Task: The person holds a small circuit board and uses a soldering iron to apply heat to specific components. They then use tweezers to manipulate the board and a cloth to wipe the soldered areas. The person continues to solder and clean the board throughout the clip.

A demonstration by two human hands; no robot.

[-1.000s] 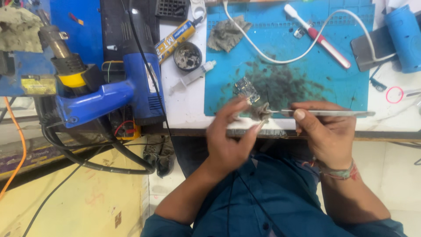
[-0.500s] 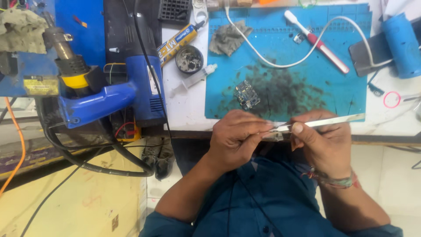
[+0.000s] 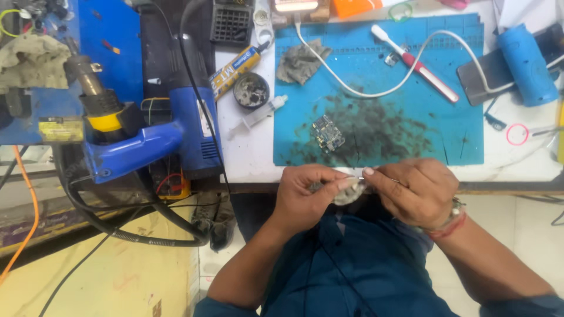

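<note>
Heat gun (image 3: 135,138) far left, circuit board (image 3: 327,134) on blue mat (image 3: 446,129). Left hand (image 3: 308,194) pinches pale wad (image 3: 346,192) at bench edge — right hand (image 3: 411,191) closed on thin tool, prob. tweezers (image 3: 385,176). Looks like tip-wiping; next needs steady pull thru the wad.

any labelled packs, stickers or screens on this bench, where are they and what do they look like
Glue tube: lying slantwise left of the blue mat, long, yellow with dark printing.
Label on the hot air gun: narrow white strip along its blue body.
Sticker: far left on the blue stand, small, yellowish, rectangular.
Phone: flat by the mat's right edge, dark screen, partly under a blue cylinder.
</note>
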